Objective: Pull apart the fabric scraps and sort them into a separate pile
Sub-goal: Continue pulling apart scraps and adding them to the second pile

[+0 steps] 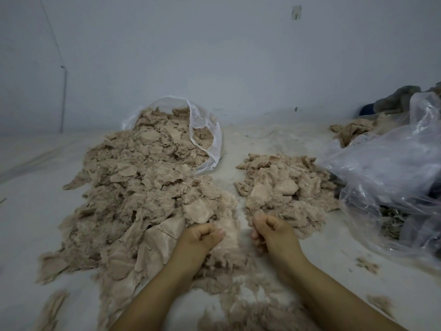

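Mostly unsorted: big heap [133, 199] left of sorted pile [284, 185] dwarfs it. Left hand [200, 237] pinches a fluffy scrap [229, 231]; right hand [272, 229] curled, contents unclear.

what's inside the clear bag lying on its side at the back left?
The clear bag holds beige fabric scraps, which spill out of its open mouth into the big pile in front. How far back they go is covered by the scraps themselves.

Plastic bag [391, 168] cut off at right edge
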A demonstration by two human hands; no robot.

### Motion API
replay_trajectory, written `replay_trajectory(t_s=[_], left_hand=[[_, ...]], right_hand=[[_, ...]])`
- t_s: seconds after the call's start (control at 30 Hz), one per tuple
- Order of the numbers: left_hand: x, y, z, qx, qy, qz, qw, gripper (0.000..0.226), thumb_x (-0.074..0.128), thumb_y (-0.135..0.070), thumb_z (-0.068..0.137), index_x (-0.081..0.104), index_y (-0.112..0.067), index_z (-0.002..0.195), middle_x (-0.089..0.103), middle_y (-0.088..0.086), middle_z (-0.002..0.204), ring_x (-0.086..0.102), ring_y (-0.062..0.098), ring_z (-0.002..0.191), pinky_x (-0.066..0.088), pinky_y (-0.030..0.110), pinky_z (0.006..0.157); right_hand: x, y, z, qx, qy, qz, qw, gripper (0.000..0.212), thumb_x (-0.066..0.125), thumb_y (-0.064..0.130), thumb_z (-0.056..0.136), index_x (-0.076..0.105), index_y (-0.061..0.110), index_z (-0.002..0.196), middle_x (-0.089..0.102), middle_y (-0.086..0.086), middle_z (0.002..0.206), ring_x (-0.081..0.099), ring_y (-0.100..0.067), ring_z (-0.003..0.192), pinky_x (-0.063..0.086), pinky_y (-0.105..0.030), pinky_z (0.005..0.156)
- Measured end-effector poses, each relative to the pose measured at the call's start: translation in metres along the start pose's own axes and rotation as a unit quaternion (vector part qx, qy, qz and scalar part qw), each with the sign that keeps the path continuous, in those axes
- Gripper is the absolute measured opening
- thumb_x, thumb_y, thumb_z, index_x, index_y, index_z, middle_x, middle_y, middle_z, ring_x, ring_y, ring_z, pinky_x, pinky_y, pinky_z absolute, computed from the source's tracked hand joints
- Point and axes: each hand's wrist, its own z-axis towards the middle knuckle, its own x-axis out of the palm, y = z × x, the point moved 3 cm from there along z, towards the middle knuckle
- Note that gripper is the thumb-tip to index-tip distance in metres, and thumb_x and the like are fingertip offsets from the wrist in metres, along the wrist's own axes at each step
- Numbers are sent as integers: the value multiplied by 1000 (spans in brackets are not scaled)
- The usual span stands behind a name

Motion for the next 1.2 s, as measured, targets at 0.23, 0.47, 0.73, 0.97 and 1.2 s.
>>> replay_trajectory(t_s=[0.23,0.47,0.73,0.97,1.2], left_hand=[[9,-7,-5,-17,23,-54,998,27,53,-36,87,71,-23,72,61,-6,61,58,5,55,46,17,50],[6,-4,-6,-36,-4,-21,999,16,68,-3,82,67,-14,70,59,0,51,52,6,42,37,14,36],[2,-3,-8,-78,75,-123,986,20,69,-25,77,72,-9,89,67,9,72,61,12,57,50,22,48],[14,1,-11,-70,102,-13,992,18,62,-1,85,66,-9,69,60,1,53,50,7,42,40,16,42],[20,-7,-15,-65,125,-40,989,14,77,-29,68,73,-19,78,65,2,63,55,9,48,45,19,45]], right_hand=[[16,-3,-8,-7,101,-14,995,54,77,25,76,51,-15,100,53,-46,98,52,-29,76,43,-42,74],[13,5,-8,-85,9,-33,996,30,68,13,86,44,1,73,41,-9,63,37,-21,60,35,-33,58],[9,10,-9,-66,-9,16,998,27,67,12,86,45,4,73,46,-11,59,48,-18,51,42,-22,46],[6,10,-8,-53,-30,75,995,36,67,15,85,50,-17,93,49,-16,75,44,-26,68,43,-27,56],[17,7,-14,-3,31,98,995,31,69,20,81,62,-3,100,62,-38,92,63,-34,74,54,-41,70]])
